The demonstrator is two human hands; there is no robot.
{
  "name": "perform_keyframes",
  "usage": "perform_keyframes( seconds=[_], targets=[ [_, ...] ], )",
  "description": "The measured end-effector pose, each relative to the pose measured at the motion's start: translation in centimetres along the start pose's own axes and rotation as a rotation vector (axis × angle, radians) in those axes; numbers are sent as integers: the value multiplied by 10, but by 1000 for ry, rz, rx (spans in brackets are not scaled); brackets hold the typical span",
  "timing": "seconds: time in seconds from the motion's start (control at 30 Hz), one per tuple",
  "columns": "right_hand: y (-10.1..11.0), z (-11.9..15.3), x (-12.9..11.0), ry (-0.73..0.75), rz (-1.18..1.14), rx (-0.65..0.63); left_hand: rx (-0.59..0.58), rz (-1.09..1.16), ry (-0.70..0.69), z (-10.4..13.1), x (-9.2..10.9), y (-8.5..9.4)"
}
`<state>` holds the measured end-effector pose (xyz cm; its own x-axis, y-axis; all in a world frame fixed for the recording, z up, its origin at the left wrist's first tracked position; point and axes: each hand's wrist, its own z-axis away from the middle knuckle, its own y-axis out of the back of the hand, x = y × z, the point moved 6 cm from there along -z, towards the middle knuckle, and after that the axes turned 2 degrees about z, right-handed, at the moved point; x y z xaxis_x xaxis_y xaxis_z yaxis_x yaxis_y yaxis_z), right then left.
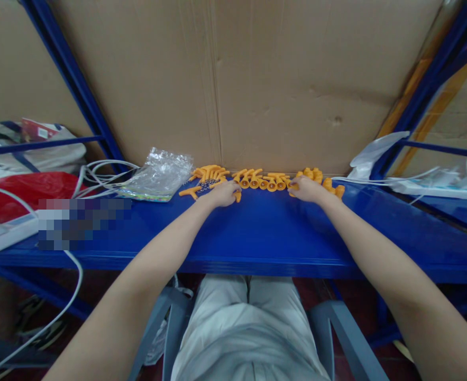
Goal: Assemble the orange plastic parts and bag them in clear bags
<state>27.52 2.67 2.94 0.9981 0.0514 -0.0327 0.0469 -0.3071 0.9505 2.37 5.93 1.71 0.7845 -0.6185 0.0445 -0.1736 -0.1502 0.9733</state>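
At the left of a row of orange cone-ended plastic pieces [263, 184], my left hand [224, 194] is closed. A small orange plastic piece [238, 197] sticks out from its fingers. My right hand [305, 189] is at the row's right end, its fingers closed around an orange plastic piece [292, 187], partly hidden. Several orange knobbed pieces [312, 173] lie behind and beside my right hand. T-shaped orange pieces with thin metal chains [207, 184] are heaped beyond my left hand, and one T-shaped piece [189, 192] lies nearer its wrist.
The blue table [265, 233] runs up against a cardboard wall [281, 84]. A clear plastic bag [159, 177] and white cables [102, 172] lie to the left. A red bag [35, 190] sits farther left. On the right stand a blue post [415, 106] and a white power strip [435, 182].
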Motion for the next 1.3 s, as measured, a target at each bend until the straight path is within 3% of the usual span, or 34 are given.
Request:
perform_keyframes(
  seconds=[0.13,0.3,0.63,0.87,1.1,1.3],
  targets=[
    [5,4,-11,6,-52,-32,-48,-1,117,3,-10,-1],
    [7,5,-14,-2,-90,11,-34,118,134,2,-4,2],
    [-1,2,-12,-1,-52,-42,60,114,-29,-1,-1,7],
    [-6,-1,-12,55,-17,-51,-153,146,-31,4,5,0],
    [-11,-6,-8,64,-63,-5,-233,128,16,11,13,2],
    [-13,-4,-15,154,-192,-20,-225,172,-4,8,16,-1]
  ],
)
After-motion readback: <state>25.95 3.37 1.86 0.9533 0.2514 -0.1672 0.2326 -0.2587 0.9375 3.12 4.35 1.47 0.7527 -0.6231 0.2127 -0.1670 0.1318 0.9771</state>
